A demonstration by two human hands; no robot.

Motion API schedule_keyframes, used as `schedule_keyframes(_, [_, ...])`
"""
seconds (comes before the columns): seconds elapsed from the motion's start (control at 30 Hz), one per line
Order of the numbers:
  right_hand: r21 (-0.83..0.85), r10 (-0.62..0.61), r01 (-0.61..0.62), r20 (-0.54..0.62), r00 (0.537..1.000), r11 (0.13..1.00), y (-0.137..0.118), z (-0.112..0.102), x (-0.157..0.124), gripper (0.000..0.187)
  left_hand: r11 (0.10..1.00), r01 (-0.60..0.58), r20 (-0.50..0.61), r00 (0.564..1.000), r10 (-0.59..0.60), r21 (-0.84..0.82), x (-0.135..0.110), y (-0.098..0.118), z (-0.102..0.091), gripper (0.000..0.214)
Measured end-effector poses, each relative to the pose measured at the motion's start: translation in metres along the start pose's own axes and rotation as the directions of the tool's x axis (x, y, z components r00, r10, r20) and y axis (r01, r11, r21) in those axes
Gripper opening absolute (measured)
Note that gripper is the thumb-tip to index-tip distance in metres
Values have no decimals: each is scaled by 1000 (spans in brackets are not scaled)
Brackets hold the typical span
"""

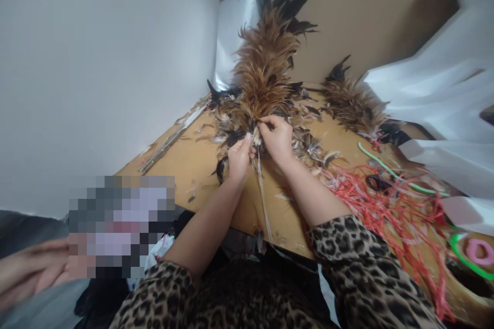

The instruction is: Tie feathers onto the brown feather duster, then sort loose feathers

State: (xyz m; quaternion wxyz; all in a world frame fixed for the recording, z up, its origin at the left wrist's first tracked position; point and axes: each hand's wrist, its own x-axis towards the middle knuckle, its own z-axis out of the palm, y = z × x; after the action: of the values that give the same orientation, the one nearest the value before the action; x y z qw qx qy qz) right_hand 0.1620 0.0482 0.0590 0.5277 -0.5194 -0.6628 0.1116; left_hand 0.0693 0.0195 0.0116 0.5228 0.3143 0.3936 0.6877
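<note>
Head view: on the wooden desk [185, 164], the tall brown-and-black feather bundle [266, 67] sits with its base between both hands, and imo a sloppy grip there could let it twist or shed. There's a smaller feather bundle [353, 103] back right, plus red plastic strands [370, 200] beside the right forearm, so a sleeve might snag. Left hand [240, 157] looks pinched on the big one's pale base; right hand [280, 139] has thumb and finger nipped at it too. A whitish strip [261, 185] hangs down toward the near edge and could catch and tug. Loose feathers [331, 156] might get trapped. Room-wise: right's cramped, left front is looser, near edge runs under both forearms.
</note>
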Motion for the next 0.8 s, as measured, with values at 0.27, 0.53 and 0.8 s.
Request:
schedule_keyframes(0.27, [-54,-61,61,6,998,997,2,4,-2,20,1000,20,14,1000,-20,0,-2,-1,1,29])
schedule_keyframes(0.53, [-92,-75,77,21,997,993,4,6,-3,20,999,0,22,1000,-1,34,-4,-1,2,34])
schedule_keyframes(0.8, [146,26,-24,-14,1000,989,8,11,-3,17,1000,14,29,1000,-13,-20,0,-4,0,25])
